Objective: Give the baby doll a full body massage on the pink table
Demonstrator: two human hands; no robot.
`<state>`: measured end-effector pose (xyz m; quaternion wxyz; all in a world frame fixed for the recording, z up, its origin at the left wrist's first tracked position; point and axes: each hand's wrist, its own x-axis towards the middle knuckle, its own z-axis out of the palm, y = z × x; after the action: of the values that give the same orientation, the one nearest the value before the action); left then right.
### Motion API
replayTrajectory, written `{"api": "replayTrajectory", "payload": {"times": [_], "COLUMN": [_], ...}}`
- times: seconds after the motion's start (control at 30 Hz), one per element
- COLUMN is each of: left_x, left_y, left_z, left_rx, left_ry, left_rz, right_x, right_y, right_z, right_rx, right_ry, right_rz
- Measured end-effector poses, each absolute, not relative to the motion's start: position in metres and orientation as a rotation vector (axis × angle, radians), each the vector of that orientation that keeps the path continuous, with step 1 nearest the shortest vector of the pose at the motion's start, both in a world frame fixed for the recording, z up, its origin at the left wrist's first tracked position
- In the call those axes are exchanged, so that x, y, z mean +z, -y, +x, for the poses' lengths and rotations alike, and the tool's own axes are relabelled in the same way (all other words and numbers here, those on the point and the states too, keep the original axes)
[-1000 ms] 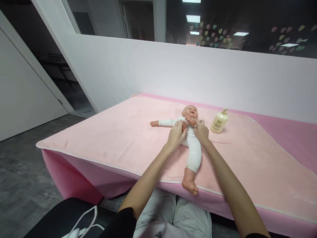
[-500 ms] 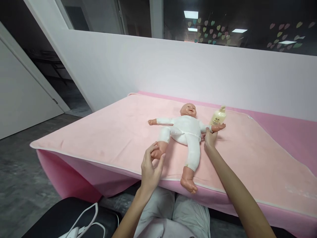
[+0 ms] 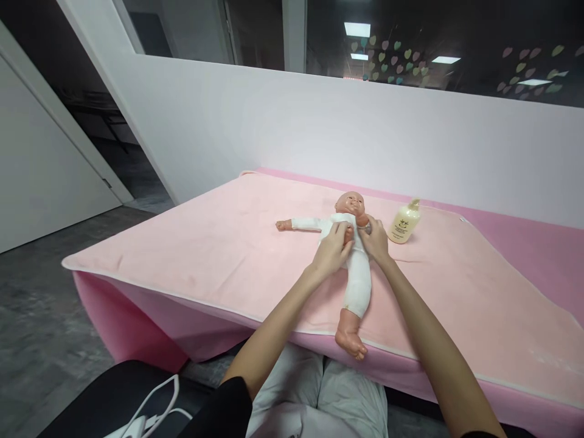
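A baby doll (image 3: 359, 286) with a white cloth body lies on its back, head away from me. My left hand (image 3: 334, 248) is closed round the foot of its left-side leg, which is bent up over the belly. My right hand (image 3: 375, 239) grips the doll's right-side arm near the wrist, and that arm is folded in over the chest. Foot and doll's hand are close together over the torso. The other arm stretches out to the left, and the other leg lies straight towards me. My hands hide most of the belly.
A pale yellow pump bottle (image 3: 405, 222) stands right of the doll. Beneath lies a pink blanket (image 3: 191, 249) over a pink-covered table against a white wall (image 3: 296, 121). A white cable (image 3: 166, 395) rests on a black seat (image 3: 114, 389) at lower left.
My left hand has moved up and right, bending the doll's leg over its belly. My right hand has drawn the doll's outstretched arm inward across the chest, away from the bottle.
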<state>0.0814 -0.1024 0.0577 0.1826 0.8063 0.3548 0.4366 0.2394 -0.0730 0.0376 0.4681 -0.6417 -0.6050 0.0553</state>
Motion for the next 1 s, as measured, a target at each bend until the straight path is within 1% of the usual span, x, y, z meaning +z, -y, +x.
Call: {"api": "replayTrajectory", "payload": {"times": [0.07, 0.13, 0.23, 0.33, 0.43, 0.53, 0.67, 0.77, 0.83, 0.93, 1.0], "left_x": [0.061, 0.062, 0.047, 0.022, 0.014, 0.035, 0.067, 0.064, 0.056, 0.052, 0.057], "left_y": [0.115, 0.129, 0.152, 0.175, 0.187, 0.172, 0.116, 0.075, 0.060, 0.057, 0.065], "left_z": [0.068, 0.050, 0.024, 0.012, 0.016, 0.029, 0.052, 0.069, 0.077, 0.076, 0.067], "left_rx": [1.374, 1.533, 1.690, 1.826, 1.902, 1.826, 1.656, 1.508, 1.470, 1.488, 1.530], "left_ry": [-0.955, -0.971, -1.057, -1.108, -1.160, -1.095, -0.986, -0.998, -1.028, -0.985, -0.946], "left_rz": [2.165, 1.979, 1.653, 1.397, 1.413, 1.682, 1.923, 1.991, 1.971, 1.963, 1.923], "right_x": [0.035, 0.030, 0.017, 0.006, 0.011, 0.029, 0.049, 0.051, 0.048, 0.044, 0.042], "right_y": [0.076, 0.082, 0.094, 0.103, 0.102, 0.091, 0.076, 0.074, 0.075, 0.077, 0.078], "right_z": [0.256, 0.270, 0.283, 0.287, 0.288, 0.284, 0.266, 0.247, 0.239, 0.241, 0.253], "right_rx": [0.274, 0.446, 0.635, 0.756, 0.826, 0.740, 0.513, 0.244, 0.068, 0.004, 0.104], "right_ry": [1.274, 0.947, 0.551, 0.378, 0.259, 0.400, 0.897, 1.445, 1.716, 1.749, 1.600], "right_rz": [-1.483, -1.439, -1.369, -1.288, -1.262, -1.265, -1.367, -1.537, -1.673, -1.706, -1.591]}}
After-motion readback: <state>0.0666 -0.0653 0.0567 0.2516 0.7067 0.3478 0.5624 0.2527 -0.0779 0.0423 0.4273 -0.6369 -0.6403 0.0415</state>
